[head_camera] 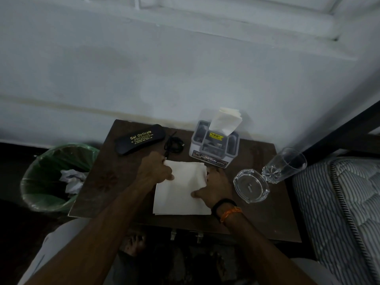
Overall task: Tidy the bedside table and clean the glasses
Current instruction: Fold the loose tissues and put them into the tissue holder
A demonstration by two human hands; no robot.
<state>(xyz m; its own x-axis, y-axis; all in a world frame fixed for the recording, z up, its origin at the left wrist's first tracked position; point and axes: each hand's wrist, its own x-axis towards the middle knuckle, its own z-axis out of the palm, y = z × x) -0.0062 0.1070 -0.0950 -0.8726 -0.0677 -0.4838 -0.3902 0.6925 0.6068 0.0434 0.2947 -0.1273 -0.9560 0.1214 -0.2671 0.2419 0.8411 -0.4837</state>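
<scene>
Both my hands are on the white tissue [181, 188], spread flat mid surface [257, 221], just in front of the tissue box [213, 146]. Left hand [156, 169] pinches its far left corner w/ thumb and fingers; right hand [213, 189] grips the right edge, thumb on top. Glasses case [139, 141] lies left of the box, a black cable [173, 145] coiled btwn them. Ashtray [250, 188] & tipped drinking glass [284, 165] sit right of the box, touching each other. Green-lined bin [55, 175] stands far left, off the surface, w/ crumpled paper inside.
</scene>
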